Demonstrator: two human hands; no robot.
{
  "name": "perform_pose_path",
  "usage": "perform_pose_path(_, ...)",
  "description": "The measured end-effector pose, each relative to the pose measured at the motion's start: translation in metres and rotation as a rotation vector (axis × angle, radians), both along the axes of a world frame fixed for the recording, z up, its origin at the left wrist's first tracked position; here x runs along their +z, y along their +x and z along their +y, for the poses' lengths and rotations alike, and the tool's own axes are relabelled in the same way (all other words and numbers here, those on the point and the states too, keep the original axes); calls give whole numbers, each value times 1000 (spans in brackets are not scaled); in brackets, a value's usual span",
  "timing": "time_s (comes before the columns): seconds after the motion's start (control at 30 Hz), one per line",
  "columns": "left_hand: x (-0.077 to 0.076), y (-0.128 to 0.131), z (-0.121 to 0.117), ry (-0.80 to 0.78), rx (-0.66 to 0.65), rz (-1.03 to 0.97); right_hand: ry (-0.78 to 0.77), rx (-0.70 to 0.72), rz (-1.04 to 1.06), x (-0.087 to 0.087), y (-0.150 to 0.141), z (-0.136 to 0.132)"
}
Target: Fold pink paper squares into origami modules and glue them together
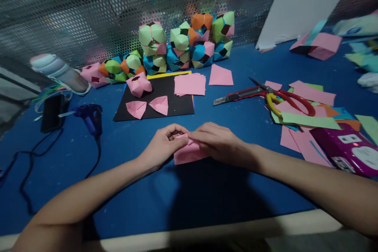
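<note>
Both my hands work on one folded pink paper (186, 154) lying on the blue table (206, 189) in front of me. My left hand (163, 143) is curled, its fingers pinching the paper's upper left edge. My right hand (220, 141) lies over the paper's right side, fingers pressed together on a fold. Behind them a black sheet (177, 104) carries two folded pink pieces (147, 106) and a finished pink paper ball (138, 84). A stack of pink squares (189, 84) rests at its far right corner.
Several coloured paper balls (183, 43) are stacked along the mesh wall. Red-and-yellow scissors (289, 100) and a utility knife (239, 95) lie right, among loose paper sheets (310, 120). A purple power strip (347, 147) sits far right. A blue glue gun (90, 116), phone (51, 112) and bottle (57, 71) are left.
</note>
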State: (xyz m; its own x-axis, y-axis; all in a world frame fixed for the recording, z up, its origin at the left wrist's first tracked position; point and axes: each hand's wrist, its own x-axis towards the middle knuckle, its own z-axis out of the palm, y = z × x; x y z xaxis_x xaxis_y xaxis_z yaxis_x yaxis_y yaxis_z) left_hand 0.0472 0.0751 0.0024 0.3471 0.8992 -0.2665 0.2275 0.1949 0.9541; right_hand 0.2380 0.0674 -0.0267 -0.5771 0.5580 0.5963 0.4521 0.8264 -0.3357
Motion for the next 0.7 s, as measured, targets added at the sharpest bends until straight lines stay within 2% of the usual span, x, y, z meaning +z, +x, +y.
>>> perform_pose_path(0.1, 2, 0, -1, 36, 8, 47, -54, -37, 121, -1, -4, -1)
perform_pose_path(0.33, -1, 0, -2, 44, -9, 28, -109, -103, 202, -6, -6, -1)
perform_pose_path(0.53, -1, -1, -2, 40, -14, 10, -72, -90, 217, -7, -8, -1)
perform_pose_path(0.7, 0, 1, -2, 52, 8, 19, -128, -70, 234, -2, -6, -1)
